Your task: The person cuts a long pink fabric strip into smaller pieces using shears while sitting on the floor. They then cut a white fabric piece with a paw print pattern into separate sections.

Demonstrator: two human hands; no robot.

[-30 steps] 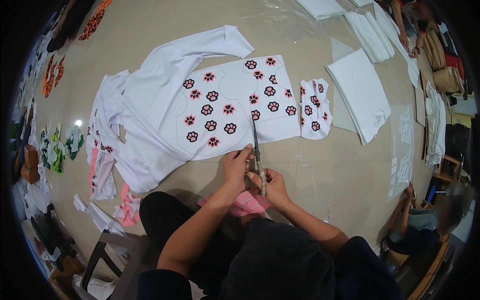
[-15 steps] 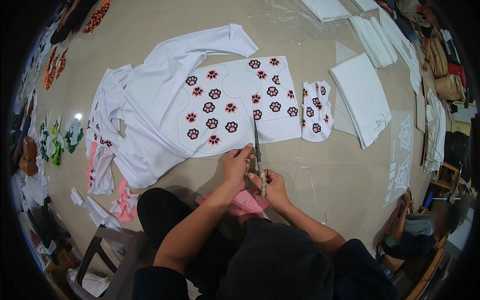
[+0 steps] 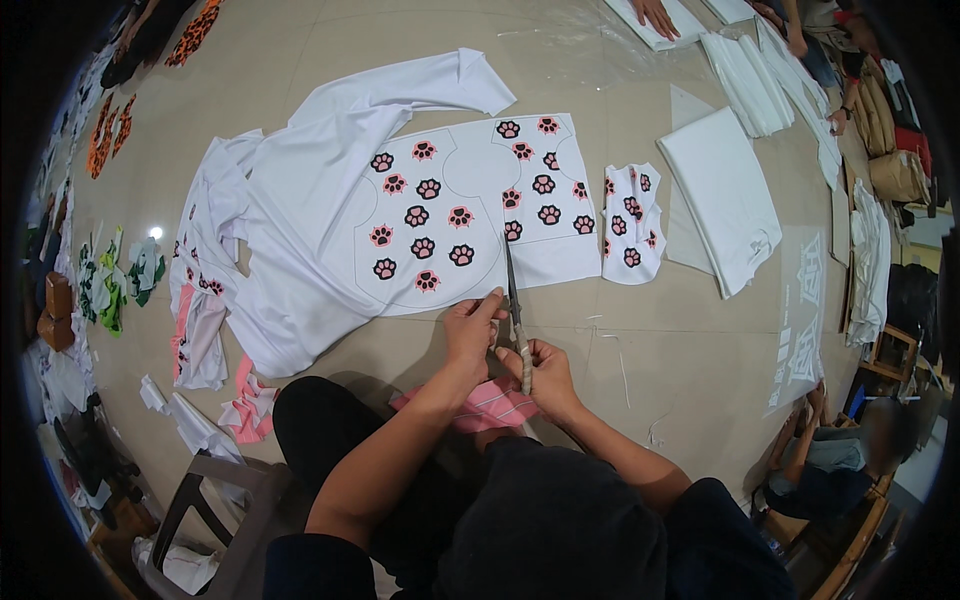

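Observation:
White fabric printed with pink and black paws (image 3: 415, 215) lies flat on the floor, with thin outlines of garment pieces drawn on it. My left hand (image 3: 472, 325) pinches its near edge. In my right hand (image 3: 543, 370) are scissors (image 3: 515, 305) with wrapped handles, held upright in the picture; their blades lie along a cut line at the right of the larger outlined piece. Unprinted white cloth (image 3: 310, 190) heaps up at the fabric's left. A separate paw-print piece (image 3: 630, 222) lies to the right. Pink checked cloth (image 3: 485, 403) shows below my hands.
A folded white cloth (image 3: 718, 200) and more white stacks (image 3: 745, 85) lie at the right. Another person's hand (image 3: 655, 15) rests on a stack at the top. A person sits at the lower right. A dark chair (image 3: 225, 500) stands at the lower left, near pink scraps (image 3: 252, 405).
Another person's hand has come in over the white stack at the top right. My hands and the scissors stay almost in place; the fabric has shifted very slightly.

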